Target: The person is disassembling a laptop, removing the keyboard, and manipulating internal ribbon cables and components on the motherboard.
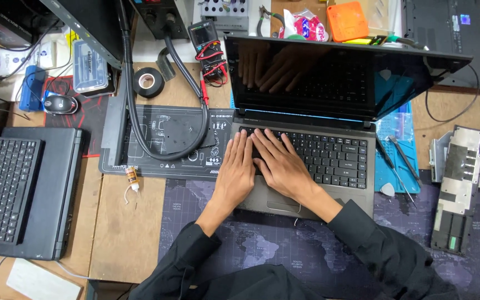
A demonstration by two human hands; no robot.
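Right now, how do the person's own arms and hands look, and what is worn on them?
Both arms are covered by long black sleeves of a loose, dark garment that end at the wrists. The left hand and the right hand are bare: no gloves, and no rings, watch or bracelets can be seen. The fingers are slim with short nails. No markings show on the sleeves.

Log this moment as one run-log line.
left hand: flat on laptop keyboard | right hand: on keys, beside left | screen: dark

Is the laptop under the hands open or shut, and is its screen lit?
Open: the laptop has its lid raised. Its screen is dark, only mirroring the hands.
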